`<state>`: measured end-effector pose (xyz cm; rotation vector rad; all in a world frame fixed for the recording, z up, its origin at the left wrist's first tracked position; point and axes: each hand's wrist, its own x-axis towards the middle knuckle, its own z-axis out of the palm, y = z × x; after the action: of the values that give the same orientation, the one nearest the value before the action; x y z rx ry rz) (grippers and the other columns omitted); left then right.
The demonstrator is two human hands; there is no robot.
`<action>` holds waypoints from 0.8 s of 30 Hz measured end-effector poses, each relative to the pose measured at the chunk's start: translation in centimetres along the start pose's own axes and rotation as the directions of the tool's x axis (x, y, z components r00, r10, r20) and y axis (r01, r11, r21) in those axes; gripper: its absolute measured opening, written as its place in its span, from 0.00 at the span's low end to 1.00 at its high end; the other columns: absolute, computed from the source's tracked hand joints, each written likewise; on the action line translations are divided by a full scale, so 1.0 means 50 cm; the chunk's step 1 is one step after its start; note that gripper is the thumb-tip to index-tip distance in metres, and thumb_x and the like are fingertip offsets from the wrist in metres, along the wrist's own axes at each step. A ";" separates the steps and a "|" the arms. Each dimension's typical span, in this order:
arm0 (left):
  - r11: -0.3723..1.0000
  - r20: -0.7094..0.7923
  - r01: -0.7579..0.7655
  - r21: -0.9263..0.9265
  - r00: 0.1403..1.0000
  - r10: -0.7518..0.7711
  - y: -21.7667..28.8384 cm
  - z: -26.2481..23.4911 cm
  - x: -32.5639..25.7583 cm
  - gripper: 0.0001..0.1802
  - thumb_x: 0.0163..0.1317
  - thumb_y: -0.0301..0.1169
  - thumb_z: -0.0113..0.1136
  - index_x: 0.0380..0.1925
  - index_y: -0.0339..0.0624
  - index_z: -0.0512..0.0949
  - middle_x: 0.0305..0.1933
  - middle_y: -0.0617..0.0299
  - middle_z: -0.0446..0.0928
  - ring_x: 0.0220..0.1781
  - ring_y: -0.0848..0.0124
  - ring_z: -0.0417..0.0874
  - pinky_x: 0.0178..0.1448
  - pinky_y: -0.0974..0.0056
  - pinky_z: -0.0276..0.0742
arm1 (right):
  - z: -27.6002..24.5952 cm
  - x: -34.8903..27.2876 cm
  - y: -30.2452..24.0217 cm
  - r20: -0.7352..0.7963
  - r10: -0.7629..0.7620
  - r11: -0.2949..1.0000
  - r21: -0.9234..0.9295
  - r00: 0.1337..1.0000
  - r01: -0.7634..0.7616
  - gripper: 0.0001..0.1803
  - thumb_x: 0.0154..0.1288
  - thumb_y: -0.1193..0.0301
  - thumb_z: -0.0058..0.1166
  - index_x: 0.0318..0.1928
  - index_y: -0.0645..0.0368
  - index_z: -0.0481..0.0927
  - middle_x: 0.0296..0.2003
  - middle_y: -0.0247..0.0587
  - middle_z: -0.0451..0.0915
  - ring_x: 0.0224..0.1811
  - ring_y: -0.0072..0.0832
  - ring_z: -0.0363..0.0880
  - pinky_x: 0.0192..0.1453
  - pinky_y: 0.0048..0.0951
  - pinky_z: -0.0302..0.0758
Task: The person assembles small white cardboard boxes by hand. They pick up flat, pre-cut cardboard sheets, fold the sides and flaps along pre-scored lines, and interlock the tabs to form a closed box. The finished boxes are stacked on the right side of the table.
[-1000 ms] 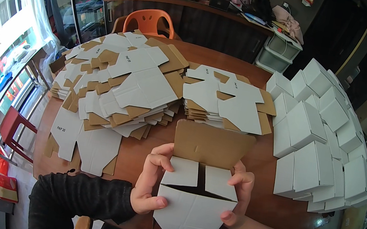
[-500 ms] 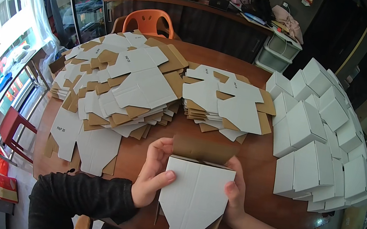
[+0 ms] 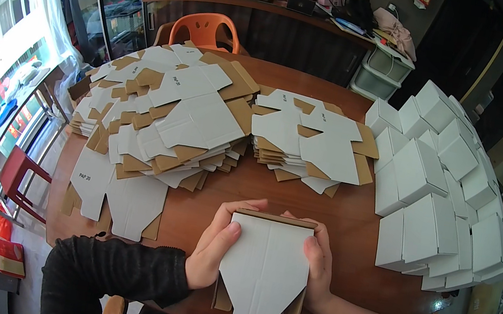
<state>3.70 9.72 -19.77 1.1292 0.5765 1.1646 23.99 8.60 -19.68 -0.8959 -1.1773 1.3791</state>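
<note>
A partly folded white cardboard box (image 3: 264, 267) is held upright between my two hands, its tapered flap pointing toward me and brown side flaps showing at its lower edges. My left hand (image 3: 214, 244) grips its left side, thumb on the white face and fingers round the back. On the opposite side my right hand (image 3: 319, 260) holds it the same way, thumb at the upper right corner. The far end looks closed by a brown-edged panel. What the fingertips behind it touch is hidden.
Flat unfolded cartons (image 3: 171, 116) lie in a big heap at the left, with a smaller stack (image 3: 309, 137) beyond my hands. Finished white boxes (image 3: 427, 188) are piled along the table's right side. An orange chair (image 3: 207, 28) stands across the brown table (image 3: 215, 208).
The brown flap that stood up at the box's far end is now folded down. My fingers have closed in behind that end, and the box has stayed in about the same place.
</note>
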 end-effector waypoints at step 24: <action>0.999 0.017 0.013 -0.046 1.000 -0.012 -0.002 -0.004 0.001 0.17 0.78 0.32 0.38 0.63 0.42 0.63 0.69 0.53 0.65 0.65 0.69 0.71 0.68 0.62 0.70 | 0.006 0.003 -0.013 0.036 -0.070 0.997 0.047 0.997 0.068 0.16 0.77 0.71 0.35 0.60 0.60 0.68 0.65 0.47 0.71 0.64 0.28 0.69 0.69 0.34 0.66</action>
<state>3.61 9.83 -19.93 1.0931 0.5404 1.1510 23.82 8.67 -18.96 -0.7934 -1.1899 1.3662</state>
